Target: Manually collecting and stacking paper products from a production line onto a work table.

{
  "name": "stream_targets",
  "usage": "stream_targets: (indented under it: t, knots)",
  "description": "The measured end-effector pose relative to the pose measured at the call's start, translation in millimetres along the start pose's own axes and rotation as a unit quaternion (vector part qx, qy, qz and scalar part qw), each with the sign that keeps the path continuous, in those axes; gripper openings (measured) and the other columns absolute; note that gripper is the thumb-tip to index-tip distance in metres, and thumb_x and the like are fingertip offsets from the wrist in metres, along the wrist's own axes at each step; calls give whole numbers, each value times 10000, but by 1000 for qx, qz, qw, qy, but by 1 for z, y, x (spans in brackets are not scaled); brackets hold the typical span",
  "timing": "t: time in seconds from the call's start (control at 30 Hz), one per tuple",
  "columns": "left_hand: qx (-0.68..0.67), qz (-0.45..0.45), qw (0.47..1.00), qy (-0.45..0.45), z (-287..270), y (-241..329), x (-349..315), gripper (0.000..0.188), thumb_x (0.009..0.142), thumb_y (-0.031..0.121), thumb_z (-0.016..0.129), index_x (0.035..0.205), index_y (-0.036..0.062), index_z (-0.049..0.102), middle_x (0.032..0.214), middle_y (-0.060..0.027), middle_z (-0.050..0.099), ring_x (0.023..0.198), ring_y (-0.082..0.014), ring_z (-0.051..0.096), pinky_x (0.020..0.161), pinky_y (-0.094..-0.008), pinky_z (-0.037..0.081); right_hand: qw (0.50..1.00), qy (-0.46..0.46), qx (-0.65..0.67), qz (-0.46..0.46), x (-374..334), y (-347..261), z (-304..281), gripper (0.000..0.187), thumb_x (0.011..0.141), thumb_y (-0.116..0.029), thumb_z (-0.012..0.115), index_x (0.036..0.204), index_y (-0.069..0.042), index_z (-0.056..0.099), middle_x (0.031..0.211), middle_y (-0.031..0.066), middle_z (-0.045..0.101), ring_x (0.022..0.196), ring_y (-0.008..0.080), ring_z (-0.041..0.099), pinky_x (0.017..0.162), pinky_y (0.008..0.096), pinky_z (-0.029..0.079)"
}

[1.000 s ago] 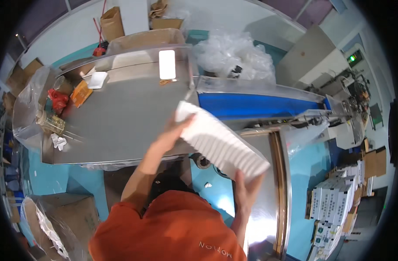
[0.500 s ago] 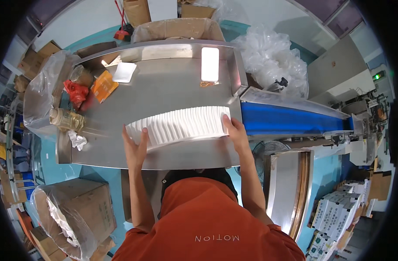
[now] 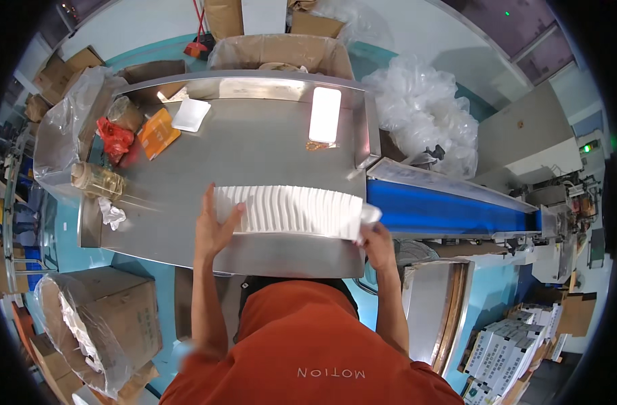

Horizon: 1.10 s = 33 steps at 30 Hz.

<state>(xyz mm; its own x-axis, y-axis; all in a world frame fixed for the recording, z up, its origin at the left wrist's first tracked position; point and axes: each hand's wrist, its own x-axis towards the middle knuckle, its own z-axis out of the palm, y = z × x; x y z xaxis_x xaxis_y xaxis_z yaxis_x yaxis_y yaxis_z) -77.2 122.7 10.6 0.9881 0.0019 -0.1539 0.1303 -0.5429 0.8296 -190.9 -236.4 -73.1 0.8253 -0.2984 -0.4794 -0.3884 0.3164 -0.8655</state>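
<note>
One white stack (image 3: 288,212) between left fingers (image 3: 235,217) and, seemingly, right fingers (image 3: 372,237).

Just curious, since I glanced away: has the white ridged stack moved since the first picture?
Yes: the white ridged stack has moved left relative to the blue conveyor belt, and is now over the metal table.

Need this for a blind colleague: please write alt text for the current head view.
A person's left hand and right hand hold opposite ends of a long, ridged white stack at a metal table. Toward the table's left are a red plastic bag, an orange packet and a clear jar; a blue conveyor belt runs off right.
</note>
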Motion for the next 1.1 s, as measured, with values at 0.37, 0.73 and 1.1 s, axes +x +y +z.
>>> stream_targets:
  t: [0.37, 0.73, 1.1]
  knots:
    - [97, 87, 983, 128, 33, -11, 2, 767, 938, 365, 645, 1469, -61, 292, 1295, -358, 524, 1226, -440, 535, 1018, -437, 429, 971, 55, -216, -82, 12, -28, 38, 458, 968, -424, 583, 1060, 24, 616, 902, 47, 632, 742, 163, 576, 650, 274, 442]
    - [121, 141, 977, 103, 45, -2, 0, 759, 912, 327, 676, 1462, -48, 312, 1296, -353, 513, 1173, -494, 540, 970, -469, 453, 993, 60, -71, -72, 10, -18, 28, 542, 976, -418, 588, 1262, 40, 537, 1157, 127, 633, 1063, 206, 601, 936, 301, 452]
    - [118, 120, 980, 111, 49, 2, 6, 769, 885, 332, 709, 1444, -50, 343, 1266, -334, 539, 1162, -463, 558, 966, -461, 458, 985, -63, 103, 126, 1, -11, -5, 355, 962, -302, 616, 1192, -34, 585, 1004, 36, 653, 803, 113, 600, 640, 275, 478]
